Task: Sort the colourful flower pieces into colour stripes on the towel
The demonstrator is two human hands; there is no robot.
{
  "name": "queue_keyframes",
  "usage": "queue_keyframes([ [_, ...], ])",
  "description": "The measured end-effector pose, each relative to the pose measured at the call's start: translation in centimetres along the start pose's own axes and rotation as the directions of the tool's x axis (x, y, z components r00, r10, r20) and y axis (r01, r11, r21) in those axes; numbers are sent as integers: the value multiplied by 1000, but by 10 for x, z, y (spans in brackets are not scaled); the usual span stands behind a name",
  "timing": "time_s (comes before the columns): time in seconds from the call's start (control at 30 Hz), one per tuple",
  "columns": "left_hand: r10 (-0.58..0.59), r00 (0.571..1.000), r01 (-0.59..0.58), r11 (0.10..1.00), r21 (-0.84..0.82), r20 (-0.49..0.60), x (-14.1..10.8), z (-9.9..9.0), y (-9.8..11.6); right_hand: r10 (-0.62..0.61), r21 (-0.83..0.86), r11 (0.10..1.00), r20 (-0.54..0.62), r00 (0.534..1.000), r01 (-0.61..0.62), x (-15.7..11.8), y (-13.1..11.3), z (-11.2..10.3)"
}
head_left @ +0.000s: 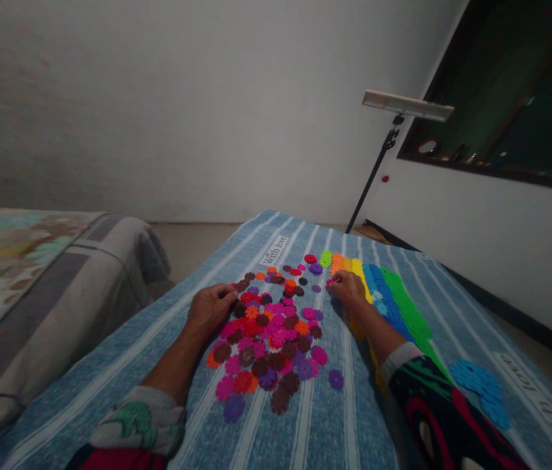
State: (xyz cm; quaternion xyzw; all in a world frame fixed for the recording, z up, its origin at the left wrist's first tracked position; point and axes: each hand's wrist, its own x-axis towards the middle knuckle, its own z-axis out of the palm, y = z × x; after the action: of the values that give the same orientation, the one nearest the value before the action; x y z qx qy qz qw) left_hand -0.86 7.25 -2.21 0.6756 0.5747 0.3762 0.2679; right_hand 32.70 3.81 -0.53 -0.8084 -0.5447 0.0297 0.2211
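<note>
A loose pile of flower-shaped plastic discs [276, 326] in pink, red, brown, orange and purple lies on the blue striped cloth [192, 372]. My left hand [211, 310] rests at the pile's left edge, fingertips closed together against it; what they pinch is too small to make out. On the pile's far right side, my right hand [348, 288] pinches a pink flower-shaped disc [330, 283]. Beyond and beside that hand run rows of overlapping discs: orange [337, 262], yellow [360, 271], blue [387, 300] and green [407, 307]. My right forearm covers part of the rows.
Lime green discs [325, 258] and a red disc stack [309, 258] lie near the far end. Light blue discs [479, 385] sit at the right. A lamp on a stand [373, 171] rises behind the table. A blanket-covered surface [84, 307] is at the left.
</note>
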Motion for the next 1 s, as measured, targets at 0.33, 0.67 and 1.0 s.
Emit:
queue_keyframes([
  [0.33, 2, 1000, -2, 1000, 8, 2, 0, 0, -2, 55, -107, 993, -12, 998, -56, 33, 19, 3],
  [0.67, -13, 1000, 13, 999, 35, 8, -1, 0, -2, 51, -201, 979, 87, 995, -33, 50, 20, 7],
  [1.0, -20, 1000, 20, 999, 35, 12, -1, 0, -5, 44, -260, 966, 159, 986, -1, 60, 21, 6],
])
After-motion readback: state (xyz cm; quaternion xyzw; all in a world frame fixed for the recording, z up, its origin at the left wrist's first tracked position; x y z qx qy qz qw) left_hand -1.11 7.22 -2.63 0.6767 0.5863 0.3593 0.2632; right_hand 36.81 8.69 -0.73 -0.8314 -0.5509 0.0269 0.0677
